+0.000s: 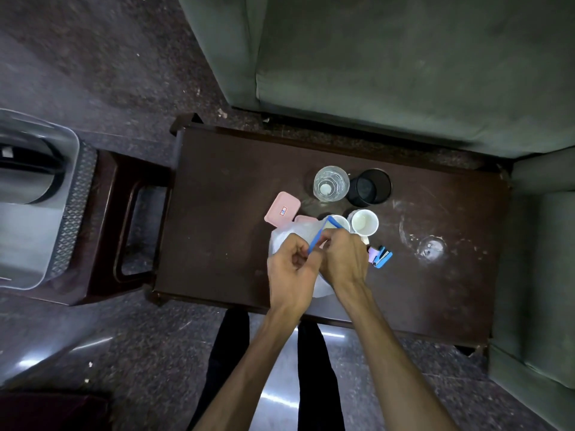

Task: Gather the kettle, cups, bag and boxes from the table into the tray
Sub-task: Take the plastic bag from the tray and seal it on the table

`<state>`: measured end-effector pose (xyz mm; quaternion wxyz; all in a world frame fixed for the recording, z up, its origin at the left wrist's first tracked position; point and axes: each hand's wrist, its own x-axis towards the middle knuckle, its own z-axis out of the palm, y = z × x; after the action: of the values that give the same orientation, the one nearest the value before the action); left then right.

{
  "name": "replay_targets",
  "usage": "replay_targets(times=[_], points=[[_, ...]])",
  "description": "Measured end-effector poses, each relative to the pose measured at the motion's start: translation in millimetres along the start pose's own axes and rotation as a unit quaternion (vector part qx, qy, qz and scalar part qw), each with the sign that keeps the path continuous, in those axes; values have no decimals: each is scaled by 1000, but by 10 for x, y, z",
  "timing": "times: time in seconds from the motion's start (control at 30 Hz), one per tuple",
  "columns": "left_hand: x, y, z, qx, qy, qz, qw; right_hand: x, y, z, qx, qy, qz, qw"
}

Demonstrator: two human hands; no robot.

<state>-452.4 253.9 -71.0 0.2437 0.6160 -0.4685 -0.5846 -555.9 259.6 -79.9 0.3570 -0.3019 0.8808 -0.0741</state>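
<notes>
Two hands are working low in the middle of the frame: the left hand (292, 262) and right hand (343, 255) are both pinching the blue strip (317, 239) on the white bag (291, 236). Pulling evenly should be closing it. The strip is slanting toward the upper right. Farther up, cups (364, 222) are waiting.

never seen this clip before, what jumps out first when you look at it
Both hands meet at the table's near edge: the left hand and right hand pinch a blue strip over a white bag. Just beyond stand a clear glass, a black cup and a white cup.
</notes>
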Motion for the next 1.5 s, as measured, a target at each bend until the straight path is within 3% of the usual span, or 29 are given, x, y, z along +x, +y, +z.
replay_targets(times=[0.17, 0.33, 0.53, 0.73, 0.83, 1.0, 1.27, 1.5], points=[[51, -64, -109, 36, 22, 10, 999, -152, 21, -140, 57, 39, -63, 996], [42, -93, -77, 26, 8, 18, 999, -261, 71, -188, 50, 111, -53, 991], [-5, -76, -2, 15, -17, 27, 999, -180, 157, -130, 47, 95, -25, 994], [29, -82, 23, 23, 12, 8, 1000, -182, 195, -94, 127, 82, -104, 983], [79, -68, 11, 20, 26, -4, 999, -189, 175, -73, 164, 79, -72, 981], [105, -55, 17, 24, 16, 0, 1000, -167, 135, -11, 104, 102, -39, 989], [105, -88, 4, 10, 13, -19, 1000, 17, 102, 79, 92, 31, 53, 994], [102, -313, -41, 11, -13, -19, 1000, 78, 161, 275, 235, -33, 118, 964]])
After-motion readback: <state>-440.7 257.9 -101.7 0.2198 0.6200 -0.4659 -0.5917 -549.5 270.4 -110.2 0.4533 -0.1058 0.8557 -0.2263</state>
